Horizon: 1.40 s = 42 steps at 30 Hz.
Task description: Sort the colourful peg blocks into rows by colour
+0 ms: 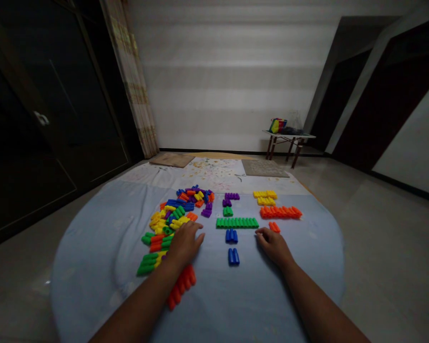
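Note:
My left hand (186, 242) is over the right edge of a mixed pile of coloured plastic pieces (159, 221), thumb and fingers apart, with nothing seen in it. My right hand (272, 243) rests on the cloth, fingers curled together, just below a small orange pair (274, 227). Between the hands lie a long green row (237, 223) and two blue groups (231, 236). Farther back are a short green group (228, 211), purple groups (232, 196) and yellow rows (265, 194). A long orange row (280, 212) lies beyond my right hand. An orange row (182, 286) is partly under my left forearm.
A light blue cloth (103, 267) covers the round table. Two flat boards, one brown (172, 159) and one grey (264, 168), lie at its far edge. A small side table (289, 136) with a colourful bag (278, 126) stands by the wall.

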Available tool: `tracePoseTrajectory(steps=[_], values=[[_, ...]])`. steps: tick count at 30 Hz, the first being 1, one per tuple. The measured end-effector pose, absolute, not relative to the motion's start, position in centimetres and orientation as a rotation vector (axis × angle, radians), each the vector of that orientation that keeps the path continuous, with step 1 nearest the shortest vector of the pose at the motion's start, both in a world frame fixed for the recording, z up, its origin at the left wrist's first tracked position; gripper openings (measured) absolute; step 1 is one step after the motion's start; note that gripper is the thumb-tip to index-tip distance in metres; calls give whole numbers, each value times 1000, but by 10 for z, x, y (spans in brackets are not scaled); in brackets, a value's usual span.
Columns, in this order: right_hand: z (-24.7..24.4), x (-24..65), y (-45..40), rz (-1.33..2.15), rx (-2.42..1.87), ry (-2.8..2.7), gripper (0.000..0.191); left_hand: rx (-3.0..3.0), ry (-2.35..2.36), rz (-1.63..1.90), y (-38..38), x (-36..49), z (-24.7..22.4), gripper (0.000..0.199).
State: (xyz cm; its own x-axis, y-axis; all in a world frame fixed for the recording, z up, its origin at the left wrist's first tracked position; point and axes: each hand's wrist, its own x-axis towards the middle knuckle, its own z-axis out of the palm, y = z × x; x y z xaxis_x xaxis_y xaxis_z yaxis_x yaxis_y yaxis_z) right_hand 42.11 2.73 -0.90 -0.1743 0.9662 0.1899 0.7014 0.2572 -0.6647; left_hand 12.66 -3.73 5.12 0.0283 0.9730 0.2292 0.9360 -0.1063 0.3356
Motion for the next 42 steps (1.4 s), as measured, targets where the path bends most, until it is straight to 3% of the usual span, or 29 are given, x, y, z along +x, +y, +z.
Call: tracePoseTrajectory(steps=[8,16,23,29,34,40,42], values=[[-8,419,25,562,-1482,-1941,26,2195,2214,323,-13,92,64,21],[-5,418,24,538,-1507,-1954,25,2149,2099,414,-6,85,71,15],[-6,418,25,541,-1509,-1965,26,1880,1786,706,6,102,61,39],[-5,419,25,542,-1494,-1967,26,1805,1701,668,6,123,34,32],[-3,418,24,548,-1493,-1964,25,1851,1788,666,-4,118,50,39],[1,416,22,550,-1480,-1958,25,1923,1717,372,-3,110,65,60],[1,416,22,553,-1482,-1949,25,1951,1719,282,-1,108,62,57]])
